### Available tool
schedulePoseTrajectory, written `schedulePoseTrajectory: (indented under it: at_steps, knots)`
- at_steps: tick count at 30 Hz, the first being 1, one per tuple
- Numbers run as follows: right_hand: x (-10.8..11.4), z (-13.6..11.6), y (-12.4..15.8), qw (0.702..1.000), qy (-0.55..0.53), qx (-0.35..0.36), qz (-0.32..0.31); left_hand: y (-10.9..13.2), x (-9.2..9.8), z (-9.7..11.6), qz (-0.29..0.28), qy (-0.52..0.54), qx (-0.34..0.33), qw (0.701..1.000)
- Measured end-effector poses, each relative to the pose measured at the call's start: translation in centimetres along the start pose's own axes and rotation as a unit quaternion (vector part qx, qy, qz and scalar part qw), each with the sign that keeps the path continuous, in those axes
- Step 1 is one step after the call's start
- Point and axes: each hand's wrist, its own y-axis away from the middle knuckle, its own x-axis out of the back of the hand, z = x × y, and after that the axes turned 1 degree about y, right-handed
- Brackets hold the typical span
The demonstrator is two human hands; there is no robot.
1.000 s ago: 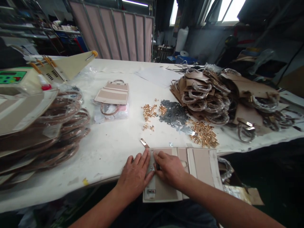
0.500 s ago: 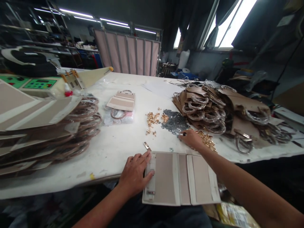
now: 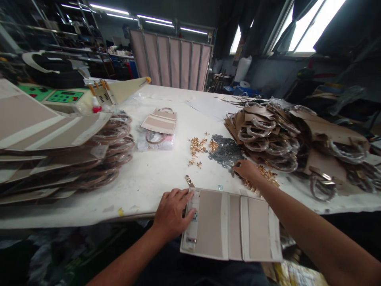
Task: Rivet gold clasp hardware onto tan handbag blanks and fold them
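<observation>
My left hand [image 3: 174, 210] grips the left edge of a beige bag panel [image 3: 210, 226], thumb lying on the panel's face. The panel is unfolded, with pale strips across it, and overhangs the table's front edge. A metal clasp piece [image 3: 189, 181] sticks out past its upper left corner, and a small metal fitting [image 3: 191, 240] sits at the lower left. Out to the right, my right hand [image 3: 247, 170] is closed at the near edge of a pile of small grey metal plates [image 3: 225, 150]. A grey plate [image 3: 233, 172] shows at its fingertips. Gold fittings [image 3: 268, 174] lie beside that hand.
More gold fittings [image 3: 197, 146] lie mid-table. Stacked beige panels with handles [image 3: 74, 147] fill the left side, near a green control box [image 3: 64, 96]. One small bag piece [image 3: 160, 121] lies further back. Brown bag pieces with wrapped handles [image 3: 264, 135] are heaped at right.
My right hand has shifted slightly at the grey pile, and a plate now shows at its fingertips. My left hand stays on the panel. The whole view has swung a little left.
</observation>
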Motion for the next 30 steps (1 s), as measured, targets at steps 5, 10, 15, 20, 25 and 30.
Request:
schedulePoseTrajectory:
  at_steps: [5, 10, 15, 20, 25, 30]
  knots:
    - [2.0, -1.3, 1.2, 0.998, -0.036, 0.039, -0.017, 0.1, -0.2, 0.0, 0.006, 0.008, 0.001, 1.000]
    - [4.0, -7.0, 6.9, 0.974, -0.159, 0.130, -0.095, 0.3, -0.5, -0.2, 0.005, 0.016, 0.004, 1.000]
    - [2.2, -13.0, 12.1, 0.925, -0.260, 0.144, -0.235, 0.2, -0.6, -0.2, 0.001, 0.026, 0.009, 1.000]
    - [-0.3, -14.2, 12.7, 0.935, -0.238, 0.147, -0.218, 0.1, -0.5, -0.2, 0.000, 0.045, 0.021, 0.999]
    - [-0.8, -13.8, 12.5, 0.936, -0.248, 0.119, -0.221, 0.0, -0.5, -0.3, 0.000, 0.053, 0.038, 0.998]
    - [-1.2, -13.7, 12.6, 0.933, -0.268, 0.093, -0.223, 0.0, -0.5, -0.3, 0.000, 0.051, 0.037, 0.998]
